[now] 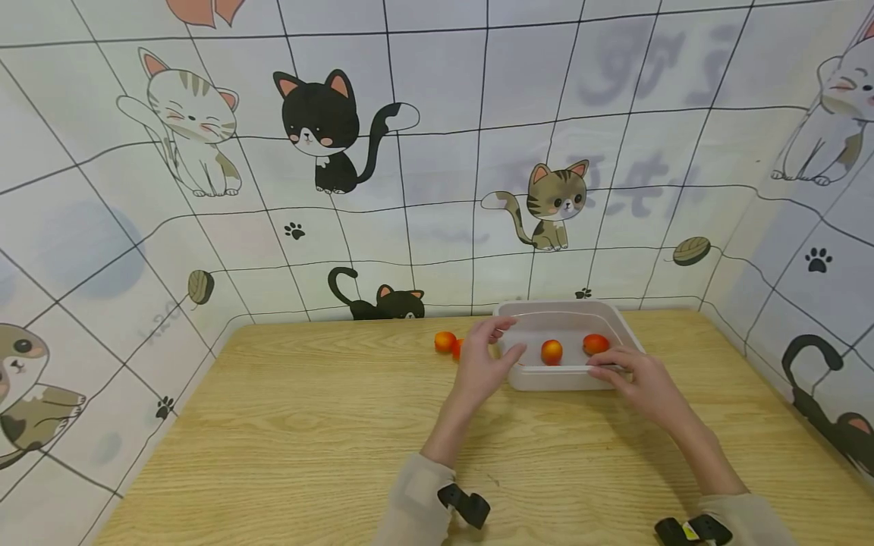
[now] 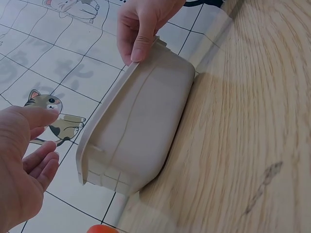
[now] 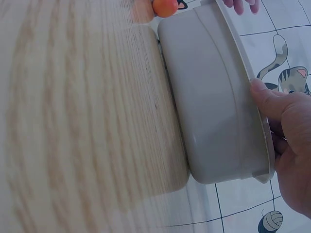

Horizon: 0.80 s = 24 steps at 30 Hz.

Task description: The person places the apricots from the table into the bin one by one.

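Observation:
A pale plastic box (image 1: 567, 380) stands at the back of the table, with two small red-orange tomatoes, one (image 1: 551, 352) near its middle and another (image 1: 596, 344) further right. My right hand (image 1: 645, 383) pinches the box's front rim, thumb outside and fingers over the inner side, as the right wrist view also shows. At the box's left end hovers my left hand (image 1: 481, 368), thumb and fingers spread apart and holding nothing. Just left of that hand, two more tomatoes lie on the table, one (image 1: 445, 341) in plain sight and one (image 1: 457, 349) partly hidden behind the hand.
The wooden table (image 1: 328, 425) reaches back to a wall sheet (image 1: 437, 174) printed with cats and grid lines. Similar sheets rise on the left and right sides. Each sleeve carries a black wrist device, such as the left one (image 1: 464, 506).

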### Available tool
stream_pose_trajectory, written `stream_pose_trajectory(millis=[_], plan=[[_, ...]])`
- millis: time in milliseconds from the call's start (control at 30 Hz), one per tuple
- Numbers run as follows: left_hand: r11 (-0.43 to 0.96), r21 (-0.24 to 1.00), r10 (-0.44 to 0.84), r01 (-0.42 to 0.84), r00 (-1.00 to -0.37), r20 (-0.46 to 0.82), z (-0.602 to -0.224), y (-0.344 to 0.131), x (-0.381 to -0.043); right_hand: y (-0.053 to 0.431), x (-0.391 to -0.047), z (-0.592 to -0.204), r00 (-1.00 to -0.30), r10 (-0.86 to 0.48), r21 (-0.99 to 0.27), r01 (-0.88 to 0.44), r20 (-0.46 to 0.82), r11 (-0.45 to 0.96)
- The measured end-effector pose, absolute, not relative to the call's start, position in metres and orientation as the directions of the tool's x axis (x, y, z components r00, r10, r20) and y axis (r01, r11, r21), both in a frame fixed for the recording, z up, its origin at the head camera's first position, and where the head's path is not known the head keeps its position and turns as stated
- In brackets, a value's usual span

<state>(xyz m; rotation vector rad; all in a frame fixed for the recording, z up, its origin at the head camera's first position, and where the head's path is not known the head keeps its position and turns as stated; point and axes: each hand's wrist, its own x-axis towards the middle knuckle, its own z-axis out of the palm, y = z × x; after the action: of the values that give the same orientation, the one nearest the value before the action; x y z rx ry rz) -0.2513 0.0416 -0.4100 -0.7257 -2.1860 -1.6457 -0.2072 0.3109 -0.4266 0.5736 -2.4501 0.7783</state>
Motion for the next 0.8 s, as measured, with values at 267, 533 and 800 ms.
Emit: stream_pose_trajectory(millis=[267, 533, 800], plan=[[0.241, 0.796, 0.193, 0.556, -0.831, 0.522, -0.411, 0.034, -0.254, 0.311, -0.207, -0.427, -0.78, -0.232, -0.396, -0.52, 0.581, 0.757], [0.265, 0.783, 0.194, 0.562, -0.827, 0.528, -0.417, 0.023, -0.258, 0.31, -0.208, -0.427, -0.774, -0.233, -0.403, -0.531, 0.588, 0.745], [0.303, 0.774, 0.19, 0.556, -0.831, 0.523, -0.422, 0.012, -0.261, 0.312, -0.209, -0.429, -0.784, -0.225, -0.411, -0.519, 0.579, 0.75]])
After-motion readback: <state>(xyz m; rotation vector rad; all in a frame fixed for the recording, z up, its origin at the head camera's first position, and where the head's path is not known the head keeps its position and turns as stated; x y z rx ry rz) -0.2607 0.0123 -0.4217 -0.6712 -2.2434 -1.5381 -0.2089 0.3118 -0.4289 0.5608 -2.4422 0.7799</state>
